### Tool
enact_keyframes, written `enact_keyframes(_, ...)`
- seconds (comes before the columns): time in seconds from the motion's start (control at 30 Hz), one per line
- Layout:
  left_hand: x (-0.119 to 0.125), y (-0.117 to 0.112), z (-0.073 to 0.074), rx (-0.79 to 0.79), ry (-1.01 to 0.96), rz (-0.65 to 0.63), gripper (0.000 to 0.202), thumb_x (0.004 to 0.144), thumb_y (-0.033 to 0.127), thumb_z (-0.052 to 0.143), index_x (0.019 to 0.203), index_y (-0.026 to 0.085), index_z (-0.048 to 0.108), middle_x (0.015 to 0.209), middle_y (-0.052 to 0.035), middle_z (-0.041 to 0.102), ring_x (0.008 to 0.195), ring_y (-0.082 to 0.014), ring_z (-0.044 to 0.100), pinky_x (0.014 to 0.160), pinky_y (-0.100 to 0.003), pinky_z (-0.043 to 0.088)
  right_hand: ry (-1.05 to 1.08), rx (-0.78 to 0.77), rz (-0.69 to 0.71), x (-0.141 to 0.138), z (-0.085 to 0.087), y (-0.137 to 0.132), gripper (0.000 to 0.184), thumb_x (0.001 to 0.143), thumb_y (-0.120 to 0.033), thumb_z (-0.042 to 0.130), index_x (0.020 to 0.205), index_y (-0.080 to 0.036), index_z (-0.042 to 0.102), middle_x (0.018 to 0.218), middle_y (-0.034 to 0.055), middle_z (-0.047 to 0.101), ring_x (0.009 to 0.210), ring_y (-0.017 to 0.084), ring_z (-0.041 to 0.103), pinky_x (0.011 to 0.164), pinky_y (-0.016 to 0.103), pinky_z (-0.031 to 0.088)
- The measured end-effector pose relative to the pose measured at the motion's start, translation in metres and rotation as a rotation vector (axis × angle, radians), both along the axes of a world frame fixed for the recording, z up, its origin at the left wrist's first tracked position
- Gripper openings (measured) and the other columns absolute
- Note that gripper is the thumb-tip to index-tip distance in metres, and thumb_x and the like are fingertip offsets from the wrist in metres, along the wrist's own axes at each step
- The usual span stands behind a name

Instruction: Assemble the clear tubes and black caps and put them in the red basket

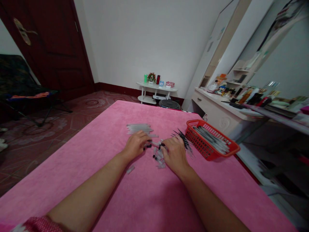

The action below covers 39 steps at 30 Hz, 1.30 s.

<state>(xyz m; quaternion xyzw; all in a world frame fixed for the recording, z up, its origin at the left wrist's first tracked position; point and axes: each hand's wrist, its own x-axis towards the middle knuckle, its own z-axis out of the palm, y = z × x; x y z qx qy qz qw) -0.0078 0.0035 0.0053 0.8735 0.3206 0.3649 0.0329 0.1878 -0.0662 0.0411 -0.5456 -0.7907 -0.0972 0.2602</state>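
Note:
My left hand (137, 145) is closed, its fingertips pinched at one end of a thin, whitish pen barrel (155, 144). Across from it, my right hand (175, 152) bends its fingers around a small black pen part (162, 144) at the barrel's other end; whether the two are joined is too small to tell. Beneath and between the hands lies a loose pile of clear and black pen caps (159, 156). One clear piece (130, 169) lies apart, nearer me. Beyond my left hand is a row of whitish pen barrels (138, 128). Thin black-tipped refills (184, 139) lie beyond my right hand.
A red plastic basket (205, 149) holding many pen-like sticks stands on the right of the pink-covered table (96, 145). Farther right is a dresser (214, 109) crowded with bottles. A small white stand (156, 86) is by the back wall, and a folding chair (26, 87) at left.

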Motion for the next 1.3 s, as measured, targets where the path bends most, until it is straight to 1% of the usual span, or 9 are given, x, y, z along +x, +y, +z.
enact_keyframes(0.13, 0.0022, -0.0027, 0.0023, 0.017, 0.008, -0.009, 0.013, 0.082, 0.013, 0.056, 0.09, 0.019, 0.065, 0.083, -0.0051, 0.064, 0.083, -0.0184, 0.053, 0.074, -0.031, 0.044, 0.029, -0.029, -0.034, 0.0001, -0.0031, 0.0006, 0.009, 0.083, -0.021, 0.053, 0.076, -0.019, 0.059, 0.076, 0.0031, 0.063, 0.078, 0.018, 0.051, 0.085, 0.033, 0.03)
enact_keyframes(0.3, 0.0038, -0.0036, 0.0019, 0.014, -0.037, -0.023, 0.015, 0.083, 0.012, 0.054, 0.09, 0.018, 0.065, 0.083, -0.0055, 0.064, 0.083, -0.0184, 0.053, 0.074, -0.031, 0.044, 0.022, -0.064, -0.08, 0.0003, -0.006, 0.0017, 0.029, 0.092, -0.024, 0.041, 0.07, -0.019, 0.059, 0.065, 0.0028, 0.06, 0.069, 0.017, 0.05, 0.073, 0.029, 0.03)
enact_keyframes(0.47, 0.0029, -0.0018, 0.0001, 0.0, -0.097, -0.002, 0.013, 0.083, 0.014, 0.055, 0.09, 0.018, 0.066, 0.081, -0.0059, 0.063, 0.082, -0.0185, 0.054, 0.072, -0.032, 0.044, 0.111, -0.046, -0.065, 0.0002, -0.0055, 0.003, 0.016, 0.088, -0.031, 0.051, 0.084, -0.019, 0.061, 0.079, 0.0041, 0.064, 0.078, 0.018, 0.054, 0.075, 0.028, 0.031)
enact_keyframes(0.63, 0.0031, -0.0018, -0.0004, -0.014, -0.091, -0.03, 0.014, 0.082, 0.013, 0.056, 0.09, 0.019, 0.066, 0.081, -0.0056, 0.063, 0.082, -0.0179, 0.055, 0.073, -0.031, 0.044, 0.084, -0.079, -0.035, 0.0012, -0.0078, 0.0037, 0.031, 0.093, -0.025, 0.041, 0.067, -0.019, 0.057, 0.067, 0.0019, 0.062, 0.067, 0.015, 0.052, 0.072, 0.027, 0.03)
enact_keyframes(0.8, 0.0031, -0.0012, -0.0019, -0.023, -0.121, -0.021, 0.012, 0.083, 0.015, 0.056, 0.09, 0.019, 0.065, 0.081, -0.0053, 0.063, 0.082, -0.0181, 0.054, 0.073, -0.031, 0.043, 0.134, -0.065, -0.048, 0.0008, -0.007, 0.0037, 0.017, 0.087, -0.03, 0.052, 0.079, -0.018, 0.059, 0.077, 0.003, 0.065, 0.074, 0.017, 0.055, 0.07, 0.026, 0.03)
enact_keyframes(0.97, 0.003, -0.0009, -0.0027, -0.023, -0.131, -0.034, 0.011, 0.083, 0.015, 0.057, 0.089, 0.019, 0.065, 0.081, -0.0051, 0.063, 0.082, -0.0177, 0.054, 0.073, -0.031, 0.043, 0.105, -0.098, -0.028, 0.0009, -0.0077, 0.0034, 0.032, 0.093, -0.029, 0.042, 0.067, -0.019, 0.057, 0.065, 0.001, 0.061, 0.063, 0.014, 0.052, 0.065, 0.026, 0.03)
enact_keyframes(1.13, 0.0023, -0.0007, -0.0018, -0.033, -0.144, -0.023, 0.013, 0.084, 0.014, 0.055, 0.089, 0.018, 0.065, 0.081, -0.0054, 0.063, 0.083, -0.0181, 0.055, 0.073, -0.032, 0.043, 0.159, -0.071, -0.026, 0.0018, -0.0087, 0.0038, 0.013, 0.086, -0.028, 0.053, 0.078, -0.019, 0.059, 0.077, 0.0018, 0.064, 0.072, 0.015, 0.055, 0.066, 0.025, 0.031)
enact_keyframes(1.23, 0.002, -0.0011, -0.0009, -0.032, -0.145, -0.016, 0.013, 0.084, 0.014, 0.054, 0.09, 0.018, 0.065, 0.081, -0.0057, 0.063, 0.082, -0.0179, 0.055, 0.073, -0.032, 0.043, 0.136, -0.085, -0.021, 0.0013, -0.0084, 0.0033, 0.02, 0.088, -0.026, 0.049, 0.071, -0.019, 0.057, 0.07, 0.0009, 0.062, 0.067, 0.015, 0.053, 0.066, 0.026, 0.031)
enact_keyframes(1.3, 0.002, -0.0015, -0.0006, -0.03, -0.146, -0.016, 0.014, 0.084, 0.014, 0.054, 0.09, 0.018, 0.065, 0.081, -0.0058, 0.063, 0.082, -0.0177, 0.055, 0.073, -0.032, 0.043, 0.161, -0.083, -0.033, 0.0008, -0.0074, 0.0026, 0.016, 0.087, -0.028, 0.05, 0.077, -0.019, 0.059, 0.073, 0.0015, 0.063, 0.069, 0.015, 0.054, 0.066, 0.026, 0.032)
